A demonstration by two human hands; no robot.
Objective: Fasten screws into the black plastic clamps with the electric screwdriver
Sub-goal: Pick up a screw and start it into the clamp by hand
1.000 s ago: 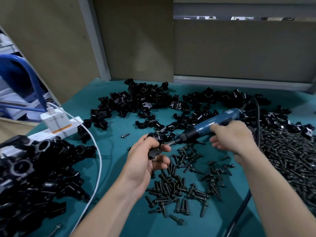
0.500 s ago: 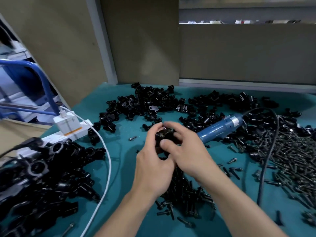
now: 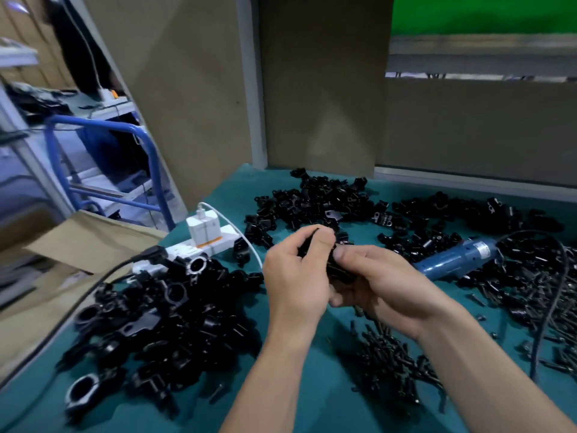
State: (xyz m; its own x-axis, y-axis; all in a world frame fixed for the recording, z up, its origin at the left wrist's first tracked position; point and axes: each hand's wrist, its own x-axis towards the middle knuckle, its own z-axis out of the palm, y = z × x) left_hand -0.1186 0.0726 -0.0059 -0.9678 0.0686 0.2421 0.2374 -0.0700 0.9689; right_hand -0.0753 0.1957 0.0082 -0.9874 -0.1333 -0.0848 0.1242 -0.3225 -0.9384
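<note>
Both hands meet over the middle of the teal table. My left hand [image 3: 296,273] and my right hand [image 3: 377,276] together grip one black plastic clamp [image 3: 338,265], mostly hidden by the fingers. The blue electric screwdriver [image 3: 459,259] lies on the table to the right of my right hand, untouched, its black cord [image 3: 552,301] looping off to the right. Loose black screws [image 3: 387,354] lie in a heap below my right wrist.
A big pile of black clamps [image 3: 156,326] fills the near left, more clamps [image 3: 318,201] spread across the back. Another mass of screws [image 3: 537,295] lies at the right. A white power strip with charger [image 3: 204,234] and a white cable sit at the left edge, beside a cardboard box [image 3: 71,245].
A second ago my right hand held the screwdriver against the clamp. It has since laid the tool down on the table and joined my left hand on the clamp. The view has swung left.
</note>
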